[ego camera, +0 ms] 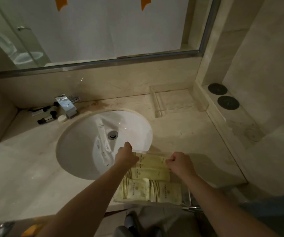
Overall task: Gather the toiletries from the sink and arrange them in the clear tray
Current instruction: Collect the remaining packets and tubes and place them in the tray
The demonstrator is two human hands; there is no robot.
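A clear tray point(186, 196) sits at the counter's front edge, right of the white sink point(79, 151). Several pale yellow toiletry packets point(149, 175) lie in it side by side. My left hand point(126, 155) is closed on the tray's far left corner. My right hand point(180, 162) is closed on the tray's far rim, over the packets. In the sink bowl lie two white sachets point(102, 134), left of the drain point(112, 134), one long and one partly under it.
A chrome faucet point(66, 105) stands behind the sink, with small dark bottles point(47, 118) and a round white soap point(62, 118) beside it. A second clear tray point(156, 100) sits at the back right. Two black discs point(223, 96) lie on the right ledge.
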